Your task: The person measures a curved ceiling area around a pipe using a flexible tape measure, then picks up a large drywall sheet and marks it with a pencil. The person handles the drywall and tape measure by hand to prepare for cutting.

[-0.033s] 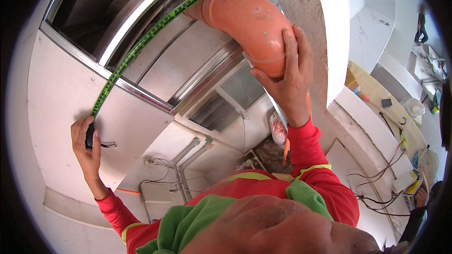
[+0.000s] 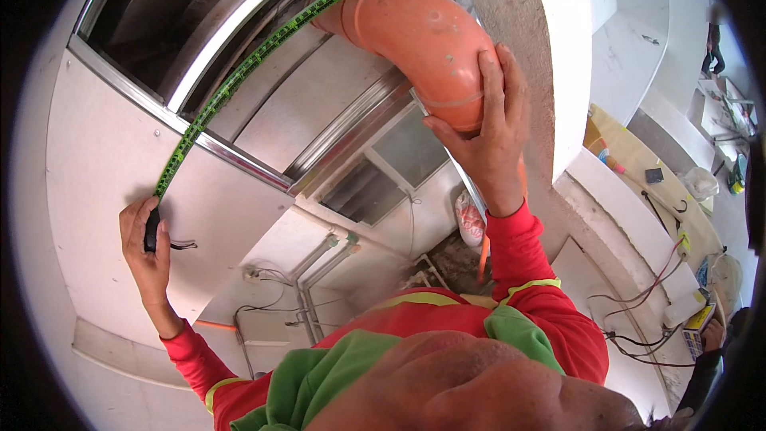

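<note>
Left hand [image 2: 149, 262] fingers clamp the tape case [image 2: 152, 231], right hand [image 2: 496, 144] fingers grip the orange elbow [image 2: 423, 28]. Green blade [image 2: 237, 78] looks bowed, so its tip could slip off imo.

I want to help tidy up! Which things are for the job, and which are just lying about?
For the job:
- green-bladed tape measure, held in the left hand
- orange pipe elbow, with the right hand around one end

Probably just lying about, off to the right:
- small dark block
- clear plastic bag
</note>
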A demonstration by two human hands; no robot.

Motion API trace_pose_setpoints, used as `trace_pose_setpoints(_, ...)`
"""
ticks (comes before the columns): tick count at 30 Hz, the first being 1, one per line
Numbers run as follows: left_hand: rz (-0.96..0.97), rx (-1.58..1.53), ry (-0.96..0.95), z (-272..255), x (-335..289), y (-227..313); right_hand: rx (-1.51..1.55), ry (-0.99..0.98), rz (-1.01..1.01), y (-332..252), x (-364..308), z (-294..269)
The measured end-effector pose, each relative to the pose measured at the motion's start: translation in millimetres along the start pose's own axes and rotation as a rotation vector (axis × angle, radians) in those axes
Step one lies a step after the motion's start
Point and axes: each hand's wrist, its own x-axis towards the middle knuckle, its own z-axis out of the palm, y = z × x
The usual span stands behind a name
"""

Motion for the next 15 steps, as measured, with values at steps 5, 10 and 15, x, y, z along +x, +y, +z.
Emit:
trace_pose_setpoints(5,-0.008,0.026,0.015,1.2,-0.6,4.0,-0.023,-0.009,0.021,-2.6,-1.0,-1.1)
trace_pose_setpoints(10,0.018,0.033,0.03,3.9,1.9,1.7,0.056,-0.008,0.012,-3.5,5.4,1.7)
trace_pose_setpoints(15,0.003,0.014,-0.022,3.1,-1.6,-11.1,0.061,-0.051,0.066,-5.0,3.2,1.4)
